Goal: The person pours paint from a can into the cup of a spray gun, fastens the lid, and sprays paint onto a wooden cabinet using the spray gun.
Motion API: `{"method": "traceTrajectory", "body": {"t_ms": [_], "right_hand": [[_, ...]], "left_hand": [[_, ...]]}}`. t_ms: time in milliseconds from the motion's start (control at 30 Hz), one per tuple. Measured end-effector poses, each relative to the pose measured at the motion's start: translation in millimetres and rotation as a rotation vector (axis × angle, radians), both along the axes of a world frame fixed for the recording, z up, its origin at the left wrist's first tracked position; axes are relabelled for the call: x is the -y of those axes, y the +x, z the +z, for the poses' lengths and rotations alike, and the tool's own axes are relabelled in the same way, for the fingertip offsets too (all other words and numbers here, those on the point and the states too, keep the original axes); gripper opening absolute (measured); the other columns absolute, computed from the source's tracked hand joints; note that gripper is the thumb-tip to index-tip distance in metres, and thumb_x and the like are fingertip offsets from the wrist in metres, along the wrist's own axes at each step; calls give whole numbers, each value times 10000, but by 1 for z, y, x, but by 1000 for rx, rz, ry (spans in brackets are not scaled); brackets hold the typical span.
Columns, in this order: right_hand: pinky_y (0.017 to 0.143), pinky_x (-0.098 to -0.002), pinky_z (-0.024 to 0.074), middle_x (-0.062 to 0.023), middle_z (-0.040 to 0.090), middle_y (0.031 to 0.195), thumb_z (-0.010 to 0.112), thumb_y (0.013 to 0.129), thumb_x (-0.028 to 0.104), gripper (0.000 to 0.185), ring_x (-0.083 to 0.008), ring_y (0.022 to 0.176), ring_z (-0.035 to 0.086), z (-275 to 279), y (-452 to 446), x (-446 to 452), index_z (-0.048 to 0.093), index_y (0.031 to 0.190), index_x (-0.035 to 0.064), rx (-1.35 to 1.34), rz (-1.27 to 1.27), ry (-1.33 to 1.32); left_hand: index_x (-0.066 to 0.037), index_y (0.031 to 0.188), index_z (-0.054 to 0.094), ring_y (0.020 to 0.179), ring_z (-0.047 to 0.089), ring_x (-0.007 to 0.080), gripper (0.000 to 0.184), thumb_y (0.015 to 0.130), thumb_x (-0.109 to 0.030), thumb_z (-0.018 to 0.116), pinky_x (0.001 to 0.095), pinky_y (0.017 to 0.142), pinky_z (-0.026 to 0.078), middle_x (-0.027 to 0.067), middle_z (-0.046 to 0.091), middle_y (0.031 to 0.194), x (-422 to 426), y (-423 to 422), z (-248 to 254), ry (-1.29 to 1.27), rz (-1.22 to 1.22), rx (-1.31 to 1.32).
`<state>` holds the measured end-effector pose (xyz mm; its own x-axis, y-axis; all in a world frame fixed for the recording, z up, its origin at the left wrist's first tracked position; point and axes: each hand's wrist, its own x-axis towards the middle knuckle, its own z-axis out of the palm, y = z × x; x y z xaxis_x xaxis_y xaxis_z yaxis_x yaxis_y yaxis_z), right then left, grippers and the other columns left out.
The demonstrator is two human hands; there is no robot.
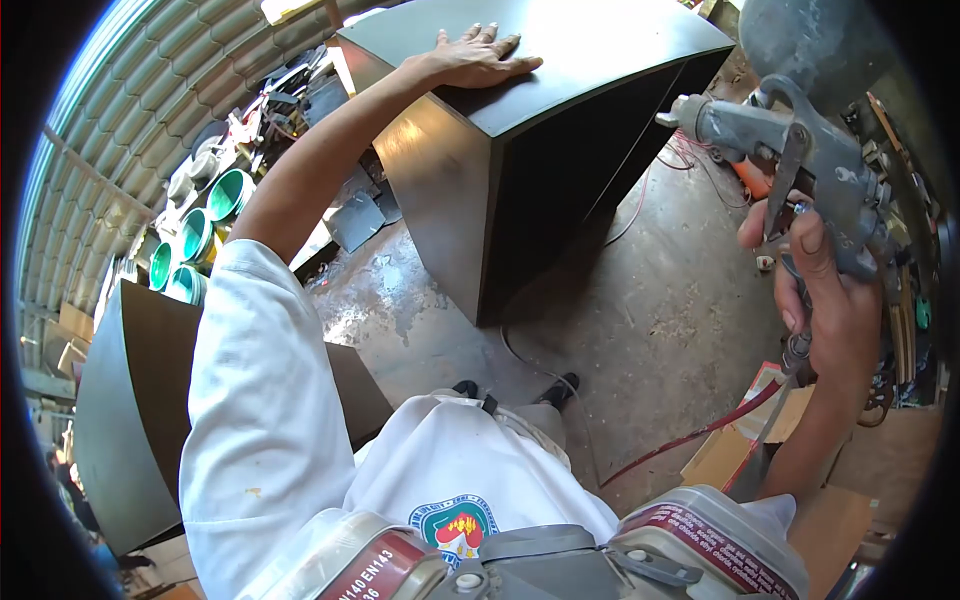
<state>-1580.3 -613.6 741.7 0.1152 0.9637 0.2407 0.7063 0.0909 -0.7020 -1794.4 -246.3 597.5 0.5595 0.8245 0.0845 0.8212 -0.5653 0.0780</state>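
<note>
My left hand (480, 58) lies flat with fingers spread on the pale top of a large dark cabinet (440, 190). In my right hand (828, 262) is a grey spray gun (838, 165), its nozzle turned toward the cabinet's right side. My fingers wrap its handle and trigger, and a round cup (815, 40) sits above it. From the handle's base a red air hose (690, 435) runs down and to the left. Between the nozzle and the cabinet there is a gap.
A second dark panelled box (150, 400) stands at my left. Green-lined buckets (230, 195) and piled scrap line the corrugated wall (150, 120). Hoses cross the concrete floor (660, 310) near my feet. Cardboard boxes (745, 425) stand at the right; a respirator (540, 560) shows below.
</note>
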Motion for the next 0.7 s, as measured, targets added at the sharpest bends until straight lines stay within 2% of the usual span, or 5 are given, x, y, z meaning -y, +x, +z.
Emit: {"method": "traceTrajectory", "body": {"t_ms": [200,367,467,600,700], "right_hand": [[397,-212,288,-45,678,845,601,972,346,331,-38,421,380,-6,63,-40,641,931,20,-102,184,75],[421,-206,247,-17,638,824,504,987,480,501,-21,446,356,-7,135,-57,650,1104,15,52,206,34],[417,-219,233,5,575,711,525,978,479,479,-26,431,348,-6,178,-65,657,1035,22,18,264,-7],[401,-223,265,-38,671,873,553,977,447,441,-35,425,382,-14,219,-72,652,1020,20,-66,316,2],[399,-225,265,-39,669,861,541,980,460,459,-34,425,379,-20,234,-80,650,1017,16,-85,330,1]], "left_hand": [[-232,1547,235,1499,52,316,893,871,-813,186,628,1162,17,148,114,1615,61,68,-1,41,-100,-17],[-185,1501,360,1436,288,337,744,948,-683,343,460,1187,219,157,336,1541,111,98,46,-258,-355,372],[-138,1481,380,1409,341,312,700,978,-624,362,389,1181,248,153,377,1519,24,46,26,172,-143,398],[-232,1539,255,1467,200,336,660,999,-612,242,475,1198,185,144,223,1590,-44,-62,-32,235,79,-405],[-216,1544,246,1486,104,356,780,939,-708,234,607,1167,90,155,156,1606,31,3,4,34,458,-87]]}}
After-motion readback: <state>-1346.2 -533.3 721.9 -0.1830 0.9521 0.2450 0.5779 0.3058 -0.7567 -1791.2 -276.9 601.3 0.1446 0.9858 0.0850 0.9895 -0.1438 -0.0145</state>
